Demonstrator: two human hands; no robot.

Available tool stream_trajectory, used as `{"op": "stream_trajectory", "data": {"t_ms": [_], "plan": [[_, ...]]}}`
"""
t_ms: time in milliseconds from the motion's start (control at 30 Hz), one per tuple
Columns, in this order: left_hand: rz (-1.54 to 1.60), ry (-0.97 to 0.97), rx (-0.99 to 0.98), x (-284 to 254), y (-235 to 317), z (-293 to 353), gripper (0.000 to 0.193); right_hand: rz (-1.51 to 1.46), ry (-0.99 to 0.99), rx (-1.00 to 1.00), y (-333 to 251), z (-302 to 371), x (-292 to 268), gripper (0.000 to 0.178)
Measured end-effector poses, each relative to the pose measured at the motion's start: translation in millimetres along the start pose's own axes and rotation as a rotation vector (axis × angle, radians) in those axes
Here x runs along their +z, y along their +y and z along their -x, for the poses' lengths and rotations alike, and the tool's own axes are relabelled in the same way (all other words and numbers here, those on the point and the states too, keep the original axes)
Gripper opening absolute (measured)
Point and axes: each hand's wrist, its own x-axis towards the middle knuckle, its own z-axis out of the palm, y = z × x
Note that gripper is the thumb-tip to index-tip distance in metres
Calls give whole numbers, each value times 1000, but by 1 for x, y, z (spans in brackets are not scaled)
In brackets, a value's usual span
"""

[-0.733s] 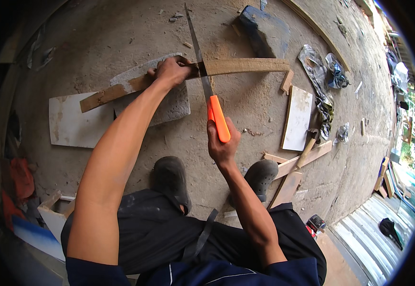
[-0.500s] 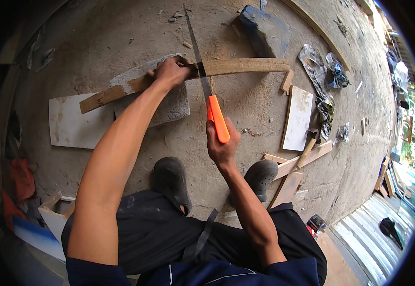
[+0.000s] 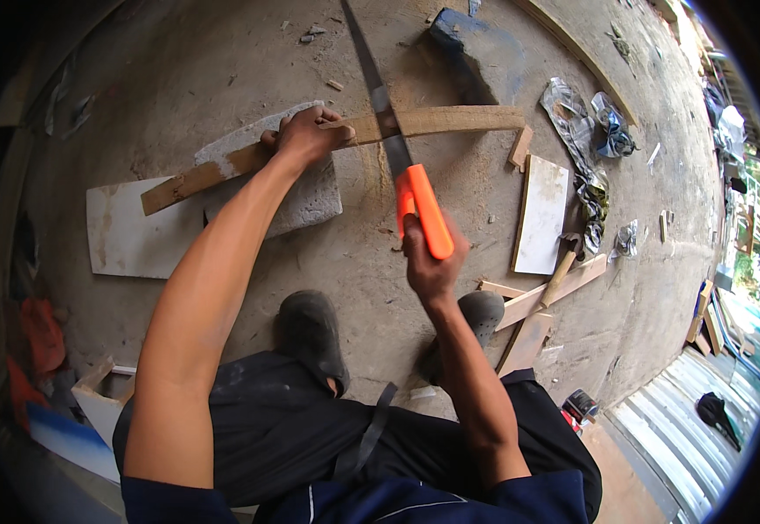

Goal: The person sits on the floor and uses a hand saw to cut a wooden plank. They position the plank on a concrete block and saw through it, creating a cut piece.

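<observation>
One left hand (image 3: pixel 306 135) and one right hand (image 3: pixel 435 253) show, two in all. There is one saw (image 3: pixel 391 131) and one plank (image 3: pixel 367 130). One grey block (image 3: pixel 312 196) plus one blue-stained block (image 3: pixel 476 57) make two blocks. White boards (image 3: pixel 541 214) come to two; shoes (image 3: pixel 310 336) also come to two. There is one hammer (image 3: pixel 559 278), with three wood pieces (image 3: pixel 526 342) around it. By the plank's right end there is one offcut (image 3: pixel 520 147); at upper right, one batten (image 3: pixel 581 57). Crumpled plastics (image 3: pixel 626 237) on the right number at least three. One can (image 3: pixel 581 403) and one black strap (image 3: pixel 378 424) are visible. The far-right wood stack (image 3: pixel 710 323) and the chips (image 3: pixel 312 32) cannot be counted exactly.
</observation>
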Motion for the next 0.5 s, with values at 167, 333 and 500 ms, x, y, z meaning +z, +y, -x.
{"op": "stream_trajectory", "data": {"t_ms": [167, 333, 500], "plan": [[-115, -48, 9, -3, 16, 13, 72, 239, 4, -199, -20, -96, -74, 20], [-89, -45, 27, 1, 15, 11, 56, 269, -111, -227, -53, -175, -140, 21], [-27, 24, -33, 10, 7, -2, 47, 480, -201, -201, -87, -211, -195, 30]]}}
